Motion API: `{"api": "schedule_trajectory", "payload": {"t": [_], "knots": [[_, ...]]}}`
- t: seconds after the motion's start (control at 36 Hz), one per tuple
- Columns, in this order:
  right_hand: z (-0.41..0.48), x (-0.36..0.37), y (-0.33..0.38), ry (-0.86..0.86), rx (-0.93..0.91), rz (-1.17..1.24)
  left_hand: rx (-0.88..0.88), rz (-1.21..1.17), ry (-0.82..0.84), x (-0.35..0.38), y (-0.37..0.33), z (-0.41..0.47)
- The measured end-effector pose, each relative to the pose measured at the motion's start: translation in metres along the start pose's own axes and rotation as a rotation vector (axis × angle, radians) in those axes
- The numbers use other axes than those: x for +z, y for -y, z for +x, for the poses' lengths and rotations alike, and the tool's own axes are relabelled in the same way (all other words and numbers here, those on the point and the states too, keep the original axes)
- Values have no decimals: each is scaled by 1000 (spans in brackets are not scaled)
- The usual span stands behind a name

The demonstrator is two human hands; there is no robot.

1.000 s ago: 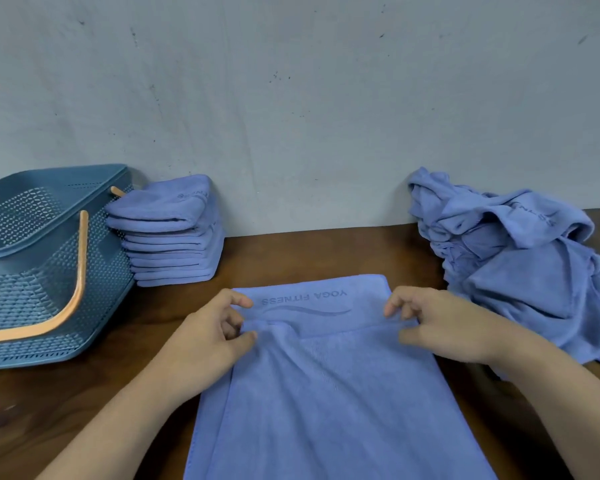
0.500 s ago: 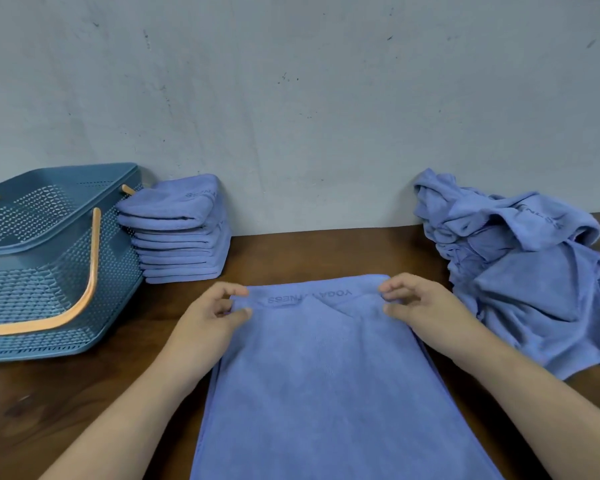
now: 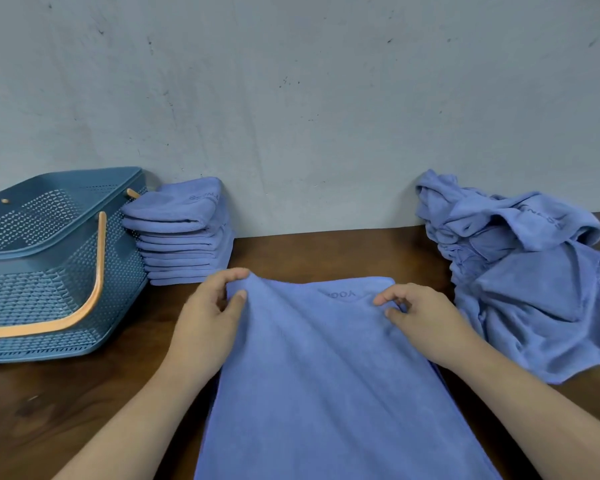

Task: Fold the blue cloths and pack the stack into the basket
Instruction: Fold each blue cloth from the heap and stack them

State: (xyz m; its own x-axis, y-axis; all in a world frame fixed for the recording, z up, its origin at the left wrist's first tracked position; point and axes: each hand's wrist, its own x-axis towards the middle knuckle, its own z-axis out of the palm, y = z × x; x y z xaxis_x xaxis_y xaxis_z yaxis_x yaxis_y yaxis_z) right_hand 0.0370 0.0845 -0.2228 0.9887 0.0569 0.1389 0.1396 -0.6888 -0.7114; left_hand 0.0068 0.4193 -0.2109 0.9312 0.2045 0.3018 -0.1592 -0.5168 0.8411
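Though spread, cloth [image 3: 326,375] in both grips [image 3: 208,317] [image 3: 426,317]

We're sliding the folded-over top layer of the flat blue terry cloth [image 3: 326,375] fwd, twd its far edge. 1 s ago that layer's edge was sitting below the embossed lettering [image 3: 338,294], w/ "YOGA FITNESS" fully readable; now it's covering most of it, only the "YOGA" end showing. Our left hand [image 3: 208,306] is moving up & out to the far-left corner & is lifting it off the brown wooden table [image 3: 326,251], thumb & fingers pinching, so the cloth is tenting there. Our right hand [image 3: 420,317] is following up the right side, pinching nr the far-right corner.
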Motion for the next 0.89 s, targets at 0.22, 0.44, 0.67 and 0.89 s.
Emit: {"api": "schedule_trajectory", "payload": {"t": [0.22,0.44,0.67,0.89], "knots": [[2,7,-6,-112,-103,140,73,307,201,8,10,-4],[10,10,-8,-23,-68,-370,61,296,184,10,16,-2],[5,14,-3,1,-13,-552,7,305,122,7,20,5],[6,13,-5,-7,-20,-532,18,619,227,12,28,6]]}}
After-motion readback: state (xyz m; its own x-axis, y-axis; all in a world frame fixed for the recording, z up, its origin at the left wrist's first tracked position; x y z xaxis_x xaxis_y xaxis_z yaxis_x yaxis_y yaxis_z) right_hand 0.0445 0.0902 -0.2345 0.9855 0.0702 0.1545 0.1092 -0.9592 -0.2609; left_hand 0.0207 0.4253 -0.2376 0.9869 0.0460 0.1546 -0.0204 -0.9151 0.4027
